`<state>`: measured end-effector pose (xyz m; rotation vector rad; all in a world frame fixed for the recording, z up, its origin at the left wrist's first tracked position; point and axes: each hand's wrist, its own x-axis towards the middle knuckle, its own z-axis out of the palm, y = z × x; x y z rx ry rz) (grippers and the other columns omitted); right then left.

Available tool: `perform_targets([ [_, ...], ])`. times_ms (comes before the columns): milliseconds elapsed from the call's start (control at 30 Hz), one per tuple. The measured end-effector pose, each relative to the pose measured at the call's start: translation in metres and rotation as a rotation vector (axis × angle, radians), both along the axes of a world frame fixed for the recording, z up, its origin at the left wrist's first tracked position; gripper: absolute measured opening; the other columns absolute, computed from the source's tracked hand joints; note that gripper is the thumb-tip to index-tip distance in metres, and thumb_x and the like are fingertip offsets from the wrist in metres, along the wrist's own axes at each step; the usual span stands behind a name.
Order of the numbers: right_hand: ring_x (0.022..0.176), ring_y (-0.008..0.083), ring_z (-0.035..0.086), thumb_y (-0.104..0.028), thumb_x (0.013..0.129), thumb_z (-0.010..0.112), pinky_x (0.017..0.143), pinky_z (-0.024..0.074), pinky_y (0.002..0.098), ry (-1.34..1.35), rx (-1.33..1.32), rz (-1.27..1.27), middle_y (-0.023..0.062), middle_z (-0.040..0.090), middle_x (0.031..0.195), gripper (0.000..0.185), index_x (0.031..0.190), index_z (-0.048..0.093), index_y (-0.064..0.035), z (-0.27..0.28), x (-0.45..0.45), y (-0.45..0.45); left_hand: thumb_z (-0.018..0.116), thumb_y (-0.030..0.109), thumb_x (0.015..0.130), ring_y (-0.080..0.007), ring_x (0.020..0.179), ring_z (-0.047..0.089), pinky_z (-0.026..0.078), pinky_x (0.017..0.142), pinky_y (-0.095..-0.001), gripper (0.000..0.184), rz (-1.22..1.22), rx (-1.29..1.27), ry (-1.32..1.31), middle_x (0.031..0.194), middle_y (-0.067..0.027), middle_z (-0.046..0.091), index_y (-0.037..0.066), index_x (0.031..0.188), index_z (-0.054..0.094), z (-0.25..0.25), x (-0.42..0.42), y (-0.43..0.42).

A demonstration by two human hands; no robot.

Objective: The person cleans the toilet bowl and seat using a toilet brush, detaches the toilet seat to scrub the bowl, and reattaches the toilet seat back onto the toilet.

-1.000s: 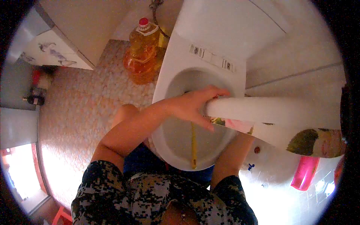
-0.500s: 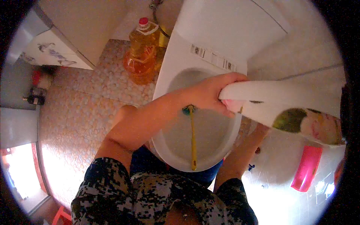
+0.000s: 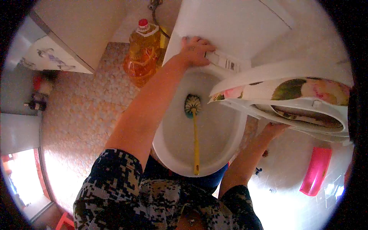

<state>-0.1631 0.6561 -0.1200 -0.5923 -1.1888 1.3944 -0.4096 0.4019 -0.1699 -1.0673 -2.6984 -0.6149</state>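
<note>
My left hand (image 3: pixel 194 51) lies on the white ceramic behind the toilet bowl (image 3: pixel 163 147), fingers spread, beside a printed label (image 3: pixel 232 65). My right hand (image 3: pixel 276 130) grips the lower side of a toilet seat with a flowered lid (image 3: pixel 293 90). The seat is off to the right of the bowl and tilted, with its ring opening showing; some of my right fingers are hidden behind it. Inside the bowl rests a toilet brush (image 3: pixel 195 134) with a yellow handle and pale and green bristles, touched by neither hand.
A large bottle of amber liquid (image 3: pixel 142 57) with a red cap stands on the pebble-patterned floor (image 3: pixel 84 115) at left. A flower-printed cabinet (image 3: pixel 51 55) is farther left. On the right is a pink plastic piece (image 3: pixel 316 170). A red stool (image 3: pixel 65 221) shows at lower left.
My left hand has let go of the flowered seat and moved up and left onto the ceramic. The seat has tilted, showing its ring. The brush head is now uncovered.
</note>
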Motion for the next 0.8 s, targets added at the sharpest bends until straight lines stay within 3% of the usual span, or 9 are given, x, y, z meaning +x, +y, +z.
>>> perform_targets([
  [67,0.11,0.0283,0.043,-0.044,0.085,0.047,0.092,0.0376,0.0422,-0.324,0.529,-0.171,0.0163,0.04,0.124,0.057,0.125,0.035,-0.0046,-0.052,0.019,0.07,0.066,0.039,0.062,-0.0211,0.118,0.037,0.021,0.094,-0.0546,0.052,-0.003,-0.049,-0.011,0.122,0.0034,0.048,0.029,0.112,0.055,0.003,0.001,0.0],
  [133,0.105,0.0271,0.046,-0.038,0.086,0.047,0.087,0.0418,0.0409,-0.448,0.607,-0.223,0.0183,0.043,0.119,0.05,0.121,0.037,-0.0044,-0.063,0.026,0.084,0.069,0.035,0.06,-0.0237,0.117,0.038,0.024,0.095,-0.0517,0.054,-0.01,-0.029,-0.025,0.122,0.0008,0.048,0.027,0.112,0.055,0.008,0.003,-0.006],
  [233,0.109,0.028,0.044,-0.046,0.085,0.045,0.09,0.0391,0.0425,-0.248,0.138,-0.103,0.0162,0.04,0.124,0.058,0.125,0.034,-0.0052,-0.017,0.01,0.027,0.068,0.036,0.061,-0.0235,0.117,0.038,0.025,0.095,-0.0514,0.053,-0.029,-0.016,0.003,0.122,0.0009,0.048,0.026,0.111,0.056,0.009,0.003,-0.007],
  [300,0.12,0.0305,0.035,-0.058,0.082,0.042,0.101,0.0295,0.0449,-0.033,-0.052,0.004,0.0119,0.033,0.135,0.073,0.132,0.029,-0.006,0.0,0.001,0.005,0.065,0.039,0.063,-0.0214,0.117,0.037,0.025,0.094,-0.0522,0.049,-0.069,-0.099,0.013,0.123,0.0023,0.046,0.026,0.109,0.057,0.017,0.0,-0.004],
  [400,0.105,0.0286,0.048,-0.043,0.088,0.041,0.086,0.0446,0.0434,-0.04,-0.081,-0.034,0.0156,0.043,0.121,0.051,0.123,0.034,-0.0069,-0.008,0.007,0.019,0.065,0.041,0.063,-0.0222,0.119,0.037,0.025,0.095,-0.0516,0.05,-0.084,-0.184,0.009,0.124,0.0006,0.046,0.025,0.11,0.057,0.025,-0.001,-0.004],
  [500,0.109,0.0294,0.045,-0.048,0.088,0.038,0.09,0.0423,0.0454,0.04,-0.07,0.048,0.0128,0.04,0.126,0.054,0.126,0.032,-0.0106,-0.015,0.007,0.03,0.066,0.041,0.063,-0.0235,0.121,0.036,0.026,0.095,-0.0506,0.053,-0.111,-0.179,0.011,0.126,-0.0007,0.046,0.024,0.112,0.057,0.021,-0.006,-0.008],
  [633,0.112,0.0295,0.043,-0.047,0.087,0.039,0.092,0.0412,0.045,-0.054,-0.024,0.009,0.0115,0.039,0.127,0.054,0.128,0.032,-0.0125,-0.025,0.011,0.039,0.067,0.04,0.063,-0.0254,0.121,0.036,0.026,0.096,-0.05,0.057,-0.119,-0.165,0.002,0.126,-0.0017,0.045,0.022,0.115,0.054,0.011,-0.013,-0.008],
  [800,0.112,0.0287,0.043,-0.046,0.086,0.041,0.093,0.0399,0.0436,-0.005,-0.057,0.004,0.0124,0.039,0.128,0.054,0.128,0.032,-0.013,-0.019,0.007,0.032,0.068,0.04,0.06,-0.0252,0.121,0.035,0.024,0.098,-0.0495,0.065,-0.084,0.039,-0.016,0.128,-0.0034,0.044,0.023,0.12,0.049,-0.005,-0.013,-0.014],
])
